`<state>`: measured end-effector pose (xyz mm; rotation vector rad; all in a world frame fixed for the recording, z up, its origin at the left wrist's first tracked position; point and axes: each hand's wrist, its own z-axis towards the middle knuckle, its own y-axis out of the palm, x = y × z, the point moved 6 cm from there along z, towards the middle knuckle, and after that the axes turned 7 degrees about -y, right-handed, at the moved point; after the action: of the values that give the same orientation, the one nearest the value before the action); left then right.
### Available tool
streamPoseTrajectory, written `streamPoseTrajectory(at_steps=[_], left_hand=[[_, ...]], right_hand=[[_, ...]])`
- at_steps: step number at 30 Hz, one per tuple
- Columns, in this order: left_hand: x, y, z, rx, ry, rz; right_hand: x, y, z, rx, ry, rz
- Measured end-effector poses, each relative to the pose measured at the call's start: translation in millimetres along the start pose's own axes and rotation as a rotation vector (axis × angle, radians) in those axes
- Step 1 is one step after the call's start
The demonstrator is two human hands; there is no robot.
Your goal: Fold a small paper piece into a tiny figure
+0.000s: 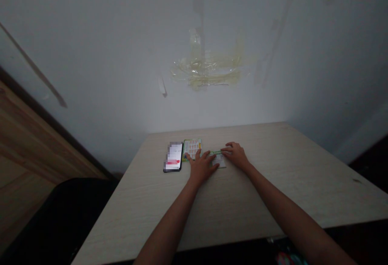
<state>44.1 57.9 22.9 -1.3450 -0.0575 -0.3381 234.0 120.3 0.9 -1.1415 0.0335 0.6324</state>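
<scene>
A: Where's the left hand [203, 167]?
B: Palm down over the bench [142, 212], fingers spread. Its outer fingers reach the lower edge of the calendar card [192, 144]; the thumb side lies over the left part of a paper slip [221, 161].
A: And the right hand [237, 154]?
B: At the slip's upper right, fingers bent slightly and pointing left, tips at its edge. I cannot tell whether they pinch it or just rest there.
A: So the slip is between the hands?
B: Yes, flat on the bench, a green strip along its top.
A: What's beside the card?
B: A phone [173, 158], just left, screen lit. Beyond, clear tape [209, 71] clings to the wall [121, 55].
</scene>
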Motion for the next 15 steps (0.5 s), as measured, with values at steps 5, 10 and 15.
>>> streamPoseTrajectory(at_steps=[5, 10, 15], left_hand=[[0.0, 1.1, 0.3, 0.007, 0.009, 0.004], [0.0, 0.1, -0.3, 0.021, 0.014, 0.005], [0.1, -0.2, -0.5, 0.003, 0.0, 0.018]], right_hand=[[2.9, 0.4, -1.4, 0.006, -0.027, 0.055], [-1.7, -1.3, -1.9, -0.005, -0.007, 0.033], [-2.8, -3.7, -1.5, -0.014, 0.003, 0.045]])
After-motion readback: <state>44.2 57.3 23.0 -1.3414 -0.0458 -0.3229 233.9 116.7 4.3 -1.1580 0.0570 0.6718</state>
